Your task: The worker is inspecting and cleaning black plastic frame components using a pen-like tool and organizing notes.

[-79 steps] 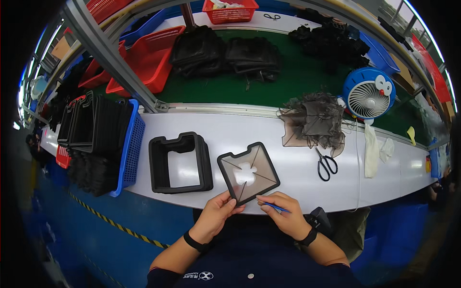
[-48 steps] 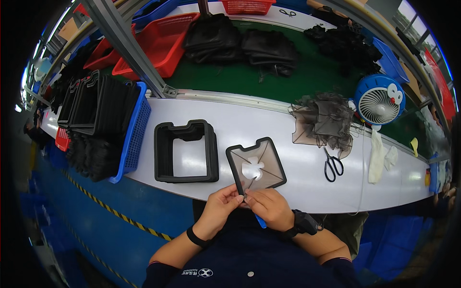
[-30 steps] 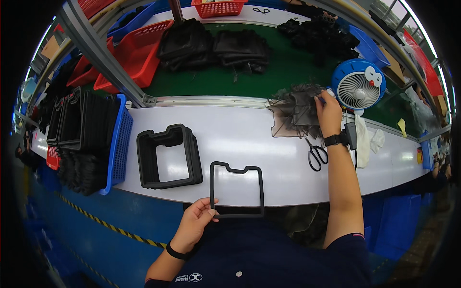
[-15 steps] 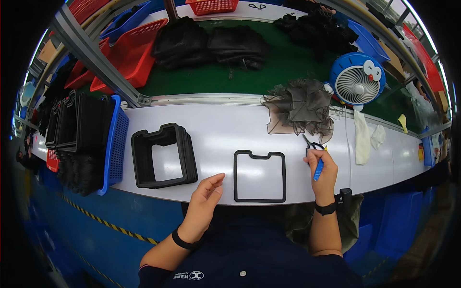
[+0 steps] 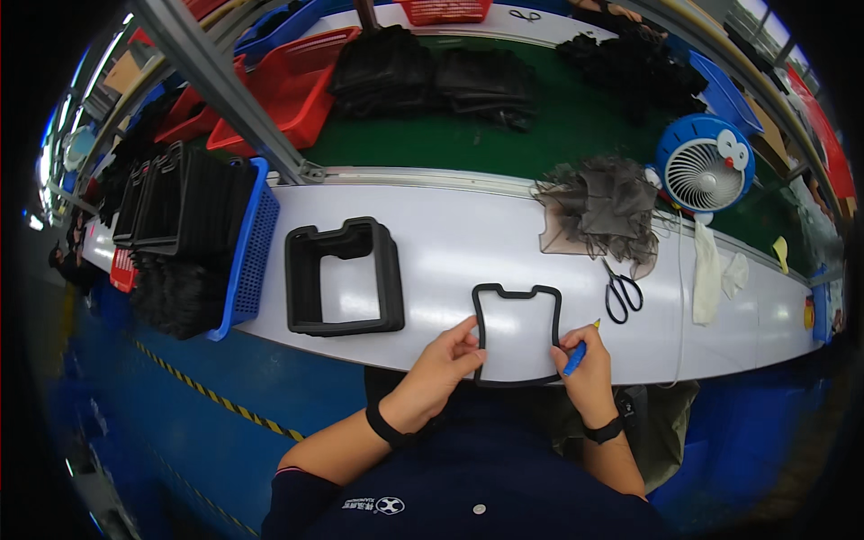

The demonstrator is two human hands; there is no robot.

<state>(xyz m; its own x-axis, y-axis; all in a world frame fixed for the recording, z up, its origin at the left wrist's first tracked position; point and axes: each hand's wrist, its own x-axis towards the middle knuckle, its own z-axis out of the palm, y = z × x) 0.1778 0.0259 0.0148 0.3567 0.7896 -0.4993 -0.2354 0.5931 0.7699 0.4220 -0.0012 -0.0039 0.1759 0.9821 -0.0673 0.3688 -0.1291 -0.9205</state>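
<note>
A thin black notched frame (image 5: 559, 315) stands at the table's front edge, its sides bowed slightly inward. My left hand (image 5: 443, 362) pinches its left side between thumb and fingers. At the opposite side, my right hand (image 5: 589, 378) is closed around a blue pen-like tool (image 5: 574, 359) with a yellow tip, its thumb and fingertips also at the frame's right side. Beyond that hand lies a pair of black-handled scissors (image 5: 619, 292). A pile of dark sheer mesh pieces (image 5: 605, 211) is heaped behind the scissors. To the left stands a stack of similar black frames (image 5: 391, 279).
A blue basket (image 5: 256, 261) of black frames sits at the table's left end. Red bins (image 5: 310, 81), dark stacked mesh (image 5: 387, 72) and a blue fan (image 5: 706, 166) line the green belt (image 5: 432, 148). A white cloth (image 5: 705, 274) lies at right. A metal post (image 5: 225, 90) rises at left.
The scissors have left my right hand and lie on the table. Both hands have come to the frame's sides and grip it. The whole view has shifted, with things appearing farther right.
</note>
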